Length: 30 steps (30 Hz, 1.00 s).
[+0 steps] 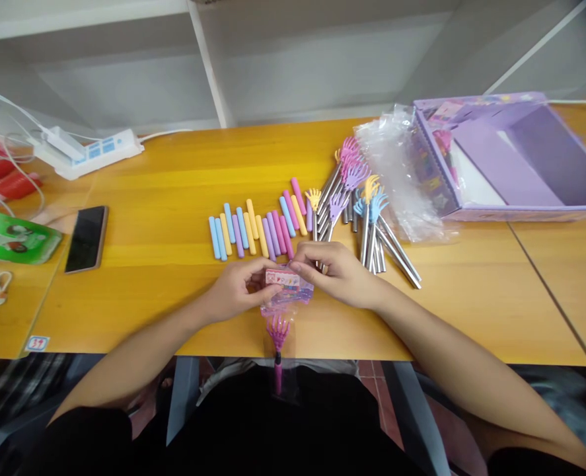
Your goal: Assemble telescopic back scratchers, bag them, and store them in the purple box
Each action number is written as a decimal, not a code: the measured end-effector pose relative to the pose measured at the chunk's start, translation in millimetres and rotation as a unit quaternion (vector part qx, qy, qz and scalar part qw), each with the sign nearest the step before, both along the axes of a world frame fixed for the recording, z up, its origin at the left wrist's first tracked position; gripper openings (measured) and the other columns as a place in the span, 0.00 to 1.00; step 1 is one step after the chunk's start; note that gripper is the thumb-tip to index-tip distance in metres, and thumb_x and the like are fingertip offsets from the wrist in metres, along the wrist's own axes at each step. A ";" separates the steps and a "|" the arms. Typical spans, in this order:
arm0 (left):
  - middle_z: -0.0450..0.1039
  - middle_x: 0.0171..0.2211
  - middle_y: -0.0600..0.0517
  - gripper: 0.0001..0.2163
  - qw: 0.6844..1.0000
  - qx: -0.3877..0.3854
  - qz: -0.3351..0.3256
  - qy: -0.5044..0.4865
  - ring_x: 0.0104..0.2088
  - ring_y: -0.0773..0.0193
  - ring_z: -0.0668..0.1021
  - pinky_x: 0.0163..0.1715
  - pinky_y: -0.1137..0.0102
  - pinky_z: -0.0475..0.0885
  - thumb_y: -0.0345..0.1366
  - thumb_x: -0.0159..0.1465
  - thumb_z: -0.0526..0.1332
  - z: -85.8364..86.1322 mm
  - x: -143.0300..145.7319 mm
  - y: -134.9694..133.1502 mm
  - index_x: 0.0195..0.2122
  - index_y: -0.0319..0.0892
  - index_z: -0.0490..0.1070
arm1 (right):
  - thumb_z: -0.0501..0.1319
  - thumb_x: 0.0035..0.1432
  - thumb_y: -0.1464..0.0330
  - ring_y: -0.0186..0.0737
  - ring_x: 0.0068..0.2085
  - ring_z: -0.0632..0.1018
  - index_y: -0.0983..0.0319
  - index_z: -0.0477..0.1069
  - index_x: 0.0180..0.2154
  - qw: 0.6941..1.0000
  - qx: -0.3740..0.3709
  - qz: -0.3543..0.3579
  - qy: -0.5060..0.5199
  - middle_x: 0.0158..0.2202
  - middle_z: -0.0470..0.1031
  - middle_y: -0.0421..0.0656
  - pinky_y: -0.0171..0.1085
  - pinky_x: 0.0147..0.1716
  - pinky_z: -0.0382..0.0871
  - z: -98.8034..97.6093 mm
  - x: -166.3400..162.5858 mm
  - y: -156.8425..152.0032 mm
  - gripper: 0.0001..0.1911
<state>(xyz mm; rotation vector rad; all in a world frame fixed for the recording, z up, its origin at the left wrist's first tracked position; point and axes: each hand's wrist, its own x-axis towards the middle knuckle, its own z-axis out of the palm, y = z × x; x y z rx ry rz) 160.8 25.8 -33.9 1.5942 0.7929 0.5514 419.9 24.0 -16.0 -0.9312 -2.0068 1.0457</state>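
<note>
Pinching a small printed packet (283, 280) from two sides, both hands work close to the person's body, just above the near part of the table (148, 225). The fingers of the left hand (234, 288) grasp its left edge, with the thumb on the front; the fingers of the right hand (341, 270) are closed on its upper right corner. Probably this double hold keeps the thin, shiny film from folding. Below the packet, a pink back scratcher (277, 336) shows through clear plastic, its handle reaching beyond the table edge; whether it is joined to the packet, I cannot tell.

Ahead, smooth round sticks (252, 219) in pastel colours lie side by side, perhaps so that each is easy to pick. On the right, polished metal rods (365, 228) with plastic claw heads (356, 175) are piled loosely. Crinkled transparent bags (392, 172) rest beside the purple box (520, 213), whose walls look stiff, like cardboard.
</note>
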 end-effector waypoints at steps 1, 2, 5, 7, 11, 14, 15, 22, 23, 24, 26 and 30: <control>0.82 0.42 0.48 0.17 1.000 -0.001 0.003 -0.013 0.36 0.65 0.83 0.37 0.71 0.80 0.41 0.69 0.70 0.6 0.6 -0.7 0.56 0.42 0.74 | 0.60 0.76 0.61 0.32 0.30 0.70 0.61 0.71 0.33 1.000 -0.016 0.000 0.007 0.29 0.71 0.37 0.35 0.33 0.64 -0.6 0.0 0.4 0.17; 0.82 0.45 0.47 0.20 1.000 0.003 0.005 -0.028 0.38 0.64 0.84 0.38 0.71 0.80 0.40 0.69 0.70 1.2 0.9 -1.0 0.60 0.44 0.72 | 0.60 0.76 0.61 0.32 0.30 0.70 0.61 0.71 0.32 0.999 -0.029 -0.001 0.015 0.29 0.70 0.37 0.35 0.33 0.63 -1.2 -0.1 0.8 0.17; 0.81 0.46 0.47 0.20 0.997 0.048 0.004 -0.052 0.38 0.65 0.84 0.38 0.71 0.80 0.40 0.69 0.70 2.4 0.1 -0.3 0.61 0.46 0.72 | 0.60 0.76 0.61 0.32 0.30 0.69 0.61 0.70 0.32 0.998 -0.058 -0.007 0.036 0.29 0.69 0.37 0.34 0.32 0.63 -2.4 -0.1 1.9 0.18; 0.80 0.43 0.48 0.16 0.996 0.074 -0.003 -0.040 0.36 0.66 0.82 0.37 0.72 0.80 0.40 0.69 0.70 3.0 -1.5 1.2 0.57 0.45 0.75 | 0.60 0.76 0.61 0.31 0.31 0.70 0.62 0.72 0.33 0.997 -0.064 -0.010 0.039 0.29 0.70 0.37 0.34 0.33 0.63 -2.7 0.2 2.6 0.18; 0.79 0.41 0.49 0.16 0.997 0.078 -0.005 -0.011 0.34 0.67 0.81 0.36 0.72 0.79 0.40 0.70 0.70 4.3 -3.6 3.2 0.56 0.44 0.76 | 0.60 0.75 0.61 0.32 0.31 0.70 0.62 0.73 0.33 0.998 -0.057 -0.013 0.033 0.30 0.71 0.38 0.35 0.33 0.64 -1.6 0.9 3.3 0.17; 0.79 0.43 0.47 0.13 0.995 0.100 -0.011 -0.012 0.37 0.65 0.81 0.38 0.71 0.79 0.41 0.70 0.69 5.1 -3.7 4.2 0.53 0.44 0.77 | 0.60 0.76 0.61 0.32 0.32 0.71 0.62 0.74 0.34 0.998 -0.050 -0.011 0.029 0.30 0.73 0.38 0.35 0.34 0.64 -0.3 1.1 3.5 0.16; 0.79 0.43 0.47 0.12 0.994 0.110 -0.015 -0.015 0.38 0.65 0.81 0.38 0.71 0.78 0.41 0.70 0.69 5.6 -3.8 4.8 0.52 0.44 0.78 | 0.60 0.76 0.61 0.32 0.32 0.71 0.62 0.74 0.35 0.999 -0.045 -0.012 0.027 0.31 0.73 0.38 0.35 0.34 0.64 -0.2 1.2 3.6 0.16; 0.80 0.45 0.46 0.11 0.985 0.163 -0.058 0.005 0.45 0.60 0.81 0.45 0.67 0.78 0.39 0.68 0.71 10.3 -5.2 8.5 0.51 0.46 0.79 | 0.62 0.75 0.63 0.31 0.29 0.67 0.60 0.70 0.32 0.999 -0.009 -0.026 0.024 0.28 0.68 0.36 0.35 0.31 0.61 -3.9 1.4 4.3 0.16; 0.79 0.46 0.46 0.13 0.988 0.144 -0.060 0.003 0.45 0.60 0.82 0.45 0.67 0.78 0.39 0.67 0.72 9.6 -5.0 7.6 0.52 0.46 0.78 | 0.62 0.74 0.63 0.31 0.29 0.67 0.61 0.70 0.32 0.999 -0.010 -0.027 0.026 0.28 0.68 0.36 0.35 0.31 0.61 -3.8 1.6 4.2 0.16; 0.79 0.47 0.47 0.17 0.991 0.116 -0.059 -0.004 0.45 0.60 0.82 0.44 0.68 0.79 0.39 0.66 0.73 8.4 -4.6 6.3 0.55 0.47 0.77 | 0.62 0.74 0.63 0.31 0.29 0.68 0.61 0.70 0.32 0.999 -0.012 -0.025 0.030 0.28 0.69 0.36 0.35 0.31 0.61 -3.3 1.8 4.0 0.16; 0.77 0.46 0.49 0.26 0.997 0.050 -0.055 -0.028 0.41 0.64 0.83 0.40 0.70 0.79 0.38 0.65 0.74 5.7 -3.3 3.2 0.63 0.50 0.70 | 0.60 0.76 0.61 0.31 0.30 0.68 0.61 0.70 0.32 0.999 -0.027 -0.015 0.045 0.29 0.69 0.37 0.35 0.32 0.62 -1.5 2.6 3.6 0.18; 0.74 0.43 0.52 0.27 0.998 0.020 -0.053 -0.041 0.37 0.67 0.82 0.38 0.72 0.79 0.38 0.66 0.74 5.2 -1.1 1.4 0.64 0.50 0.69 | 0.53 0.80 0.59 0.31 0.29 0.67 0.61 0.69 0.31 0.995 -0.064 0.007 0.080 0.27 0.66 0.36 0.35 0.31 0.63 1.5 4.0 3.7 0.23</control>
